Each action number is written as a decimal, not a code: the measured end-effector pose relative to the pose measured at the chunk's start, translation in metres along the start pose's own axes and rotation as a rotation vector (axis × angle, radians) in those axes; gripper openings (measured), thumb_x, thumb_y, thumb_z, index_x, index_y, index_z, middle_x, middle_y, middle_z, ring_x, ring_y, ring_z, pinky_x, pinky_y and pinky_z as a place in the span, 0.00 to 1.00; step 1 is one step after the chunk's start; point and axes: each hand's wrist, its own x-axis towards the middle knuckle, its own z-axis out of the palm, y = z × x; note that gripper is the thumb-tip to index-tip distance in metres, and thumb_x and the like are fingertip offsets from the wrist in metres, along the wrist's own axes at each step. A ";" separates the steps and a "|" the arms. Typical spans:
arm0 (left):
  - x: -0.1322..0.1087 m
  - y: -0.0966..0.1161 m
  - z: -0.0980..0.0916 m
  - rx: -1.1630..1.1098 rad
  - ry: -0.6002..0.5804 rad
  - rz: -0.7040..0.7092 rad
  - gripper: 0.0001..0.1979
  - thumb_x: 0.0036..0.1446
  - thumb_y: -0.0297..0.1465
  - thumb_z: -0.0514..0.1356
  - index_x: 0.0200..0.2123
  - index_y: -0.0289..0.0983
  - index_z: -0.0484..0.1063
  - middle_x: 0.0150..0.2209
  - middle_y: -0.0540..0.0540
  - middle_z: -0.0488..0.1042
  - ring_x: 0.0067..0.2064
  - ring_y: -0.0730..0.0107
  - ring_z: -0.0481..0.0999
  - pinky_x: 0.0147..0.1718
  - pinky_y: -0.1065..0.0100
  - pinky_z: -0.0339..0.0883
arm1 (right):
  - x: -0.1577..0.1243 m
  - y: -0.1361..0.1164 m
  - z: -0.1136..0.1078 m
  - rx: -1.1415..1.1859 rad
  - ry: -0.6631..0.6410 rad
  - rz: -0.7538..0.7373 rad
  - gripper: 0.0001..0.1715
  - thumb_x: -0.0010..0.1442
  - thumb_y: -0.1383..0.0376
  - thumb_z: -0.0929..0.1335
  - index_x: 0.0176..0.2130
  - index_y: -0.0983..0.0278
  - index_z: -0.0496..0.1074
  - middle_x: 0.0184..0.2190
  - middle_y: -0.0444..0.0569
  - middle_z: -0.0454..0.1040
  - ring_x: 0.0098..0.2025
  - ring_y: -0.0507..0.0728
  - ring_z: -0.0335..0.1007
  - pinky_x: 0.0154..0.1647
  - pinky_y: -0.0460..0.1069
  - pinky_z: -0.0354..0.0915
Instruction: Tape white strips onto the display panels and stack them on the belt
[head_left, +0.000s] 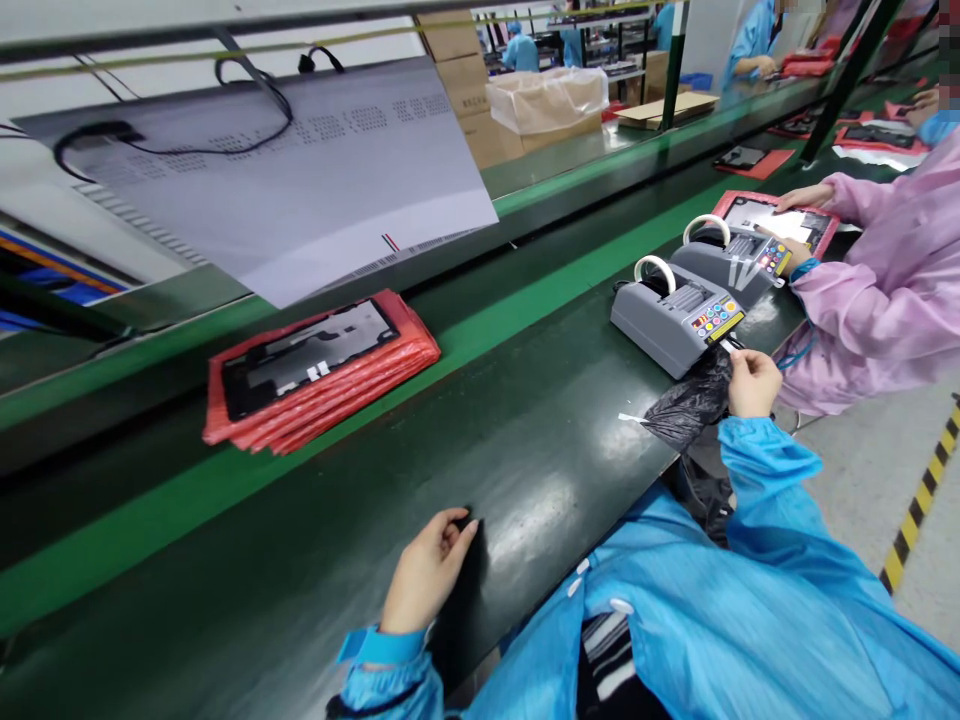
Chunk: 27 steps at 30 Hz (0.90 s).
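My left hand (pixel 427 570) hovers over the dark green bench (pixel 420 460), its fingers loosely curled and apart with nothing between them. At the right, my right hand (pixel 753 382) pinches a small white strip (pixel 729 345) at the front of the nearer grey tape dispenser (pixel 675 318). A white tape roll (pixel 655 272) stands on top of that dispenser. Just below it, a black plastic bag (pixel 690 405) hangs over the bench edge. To the left lies a stack of red wrapped packs (pixel 352 385) with a black and grey panel (pixel 311 355) on top.
A second tape dispenser (pixel 739 255) sits beyond the first. Close by, a person in pink sleeves (pixel 877 270) handles a panel on red wrap (pixel 784 222). A large white sheet (pixel 300 190) hangs above the bench's far side. Boxes (pixel 544 110) stand behind.
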 end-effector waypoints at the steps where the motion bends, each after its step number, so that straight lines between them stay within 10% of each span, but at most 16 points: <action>1: 0.005 0.002 0.000 0.014 0.005 0.010 0.23 0.46 0.53 0.55 0.34 0.41 0.71 0.19 0.55 0.65 0.22 0.67 0.69 0.26 0.66 0.64 | -0.001 0.000 -0.004 0.034 0.031 0.009 0.17 0.50 0.53 0.70 0.29 0.64 0.72 0.25 0.44 0.71 0.28 0.52 0.65 0.33 0.48 0.63; 15: 0.015 0.000 0.014 0.159 0.118 -0.075 0.21 0.49 0.50 0.51 0.34 0.41 0.73 0.22 0.50 0.70 0.27 0.64 0.73 0.28 0.67 0.63 | 0.005 -0.033 -0.014 0.338 -0.183 0.284 0.34 0.40 0.48 0.76 0.39 0.60 0.62 0.26 0.43 0.77 0.23 0.49 0.72 0.19 0.41 0.58; 27: 0.015 -0.004 0.017 0.176 0.112 -0.058 0.22 0.51 0.50 0.50 0.35 0.41 0.73 0.21 0.51 0.69 0.27 0.64 0.73 0.28 0.67 0.63 | 0.008 -0.027 -0.002 0.332 -0.045 0.218 0.39 0.30 0.63 0.77 0.38 0.58 0.55 0.21 0.36 0.75 0.20 0.49 0.65 0.22 0.44 0.59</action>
